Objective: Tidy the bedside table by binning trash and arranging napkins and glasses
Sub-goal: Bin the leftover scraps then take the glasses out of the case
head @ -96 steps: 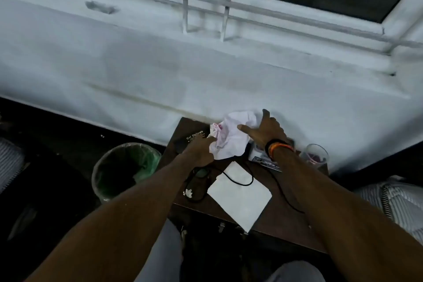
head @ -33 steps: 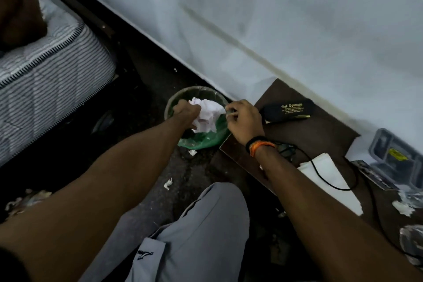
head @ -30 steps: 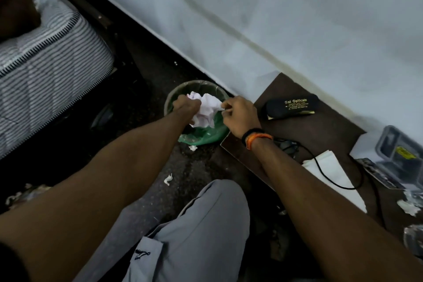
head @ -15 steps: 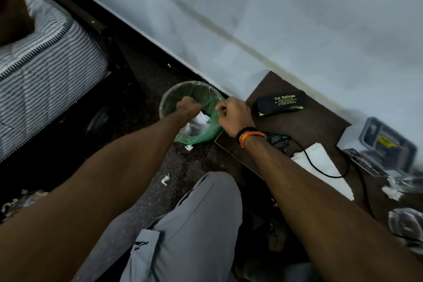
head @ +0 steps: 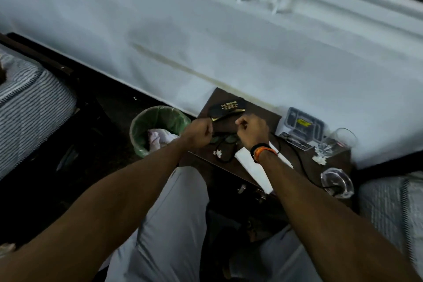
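Observation:
The crumpled white napkin [head: 158, 138] lies inside the green-lined bin [head: 166, 115] on the floor left of the brown bedside table [head: 265, 115]. My left hand [head: 198, 131] and my right hand [head: 252, 126] hover over the table's left end, both with fingers curled and holding nothing. A flat white napkin [head: 256, 168] lies under my right wrist. Two clear glasses stand at the table's right end, one at the back [head: 341, 141] and one near the front edge [head: 336, 181]. Small paper scraps [head: 217, 153] [head: 319, 159] lie on the table.
A black glasses case [head: 229, 107] sits at the table's back left, with a black cable [head: 225, 147] coiled below it. A clear plastic box [head: 302, 124] stands by the wall. Striped mattresses flank the table at left [head: 29, 103] and right [head: 389, 204].
Both hands let go of the crumpled napkin, which now lies in the bin. They have moved right from over the bin to over the table.

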